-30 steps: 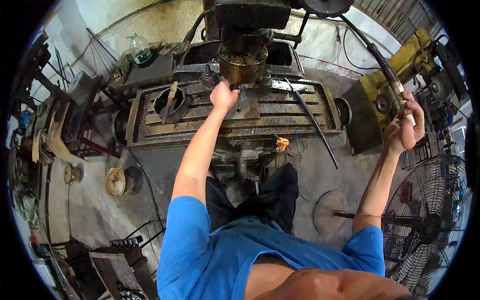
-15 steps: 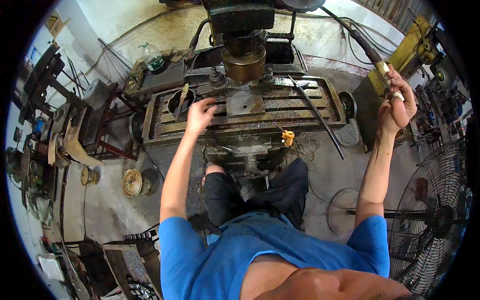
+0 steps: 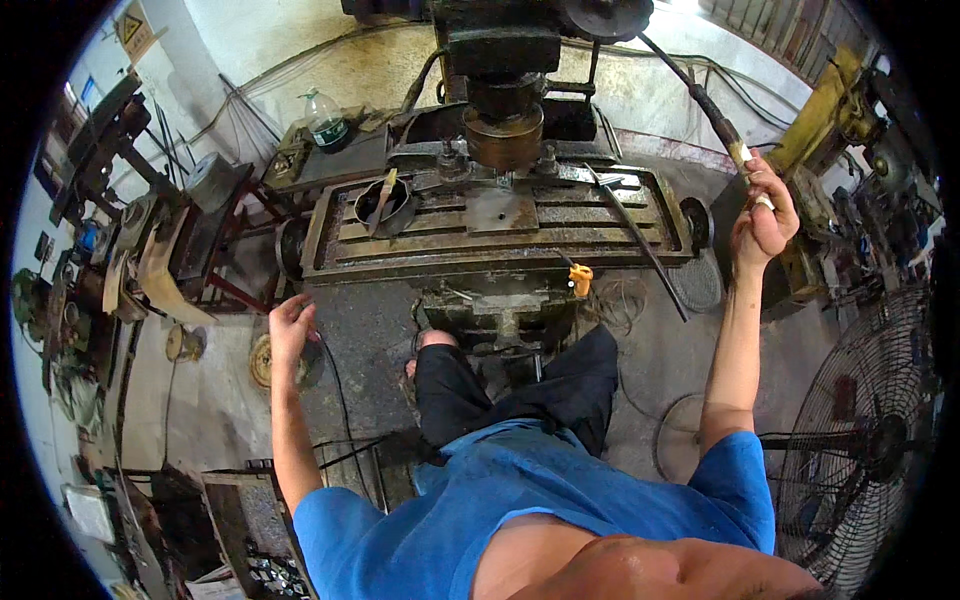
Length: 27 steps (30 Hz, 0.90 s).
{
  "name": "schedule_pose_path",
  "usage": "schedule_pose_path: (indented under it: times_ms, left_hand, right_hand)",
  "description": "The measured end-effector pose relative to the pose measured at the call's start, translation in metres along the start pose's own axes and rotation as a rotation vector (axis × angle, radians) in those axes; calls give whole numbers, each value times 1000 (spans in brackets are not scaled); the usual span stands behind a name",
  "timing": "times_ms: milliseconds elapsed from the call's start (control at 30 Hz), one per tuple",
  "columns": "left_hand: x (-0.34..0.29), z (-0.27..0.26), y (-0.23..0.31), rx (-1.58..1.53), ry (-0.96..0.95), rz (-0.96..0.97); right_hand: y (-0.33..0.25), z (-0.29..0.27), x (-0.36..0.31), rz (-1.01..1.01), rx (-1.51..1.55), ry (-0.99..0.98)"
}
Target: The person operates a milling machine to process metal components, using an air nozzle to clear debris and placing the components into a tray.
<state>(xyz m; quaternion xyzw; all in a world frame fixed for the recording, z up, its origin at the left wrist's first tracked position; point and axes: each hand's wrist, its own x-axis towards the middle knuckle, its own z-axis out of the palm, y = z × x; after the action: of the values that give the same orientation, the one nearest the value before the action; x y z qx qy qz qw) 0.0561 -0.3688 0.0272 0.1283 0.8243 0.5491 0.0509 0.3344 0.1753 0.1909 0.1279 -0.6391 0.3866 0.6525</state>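
Note:
My right hand is closed at the end of a long dark lever that slopes down from the milling machine's head; pale wraps show on its fingers. Away to the left, my left hand hangs in the air with loosely bent fingers and nothing in it, over a round bucket. Between the hands lies the slotted machine table. On it sit a flat metal plate, below the round brownish spindle part, and a dark pot with a brush in it.
A long metal bar leans across the table's right end and juts past its front edge. A yellow-orange fitting sits at the table's front. A large fan stands at right. At back left is a clear bottle on a bench.
My left hand has moved from beside the pot on the table, down and left, clear of the machine. The right hand stays on the lever, slightly shifted leftward in view.

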Motion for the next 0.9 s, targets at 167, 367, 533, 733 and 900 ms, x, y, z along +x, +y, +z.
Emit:
schedule_pose_path:
  times_ms: [167,367,533,733,900]
  left_hand:
    - [-21,-57,-42,-144,73,-48]
    - [-54,-102,-52,84,263,-96]
    - [-85,-146,-81,5,376,-167]
    - [-136,-198,-120,-4,509,-255]
    - [-211,-249,-167,269,578,-462]
  right_hand:
    - [5,-1,-7,-4,-25,-7]
    - [8,-1,-16,10,10,3]
    - [9,1,-21,13,0,11]
    - [5,-6,-15,67,-13,-32]
    - [-6,-4,-3,46,-51,-56]
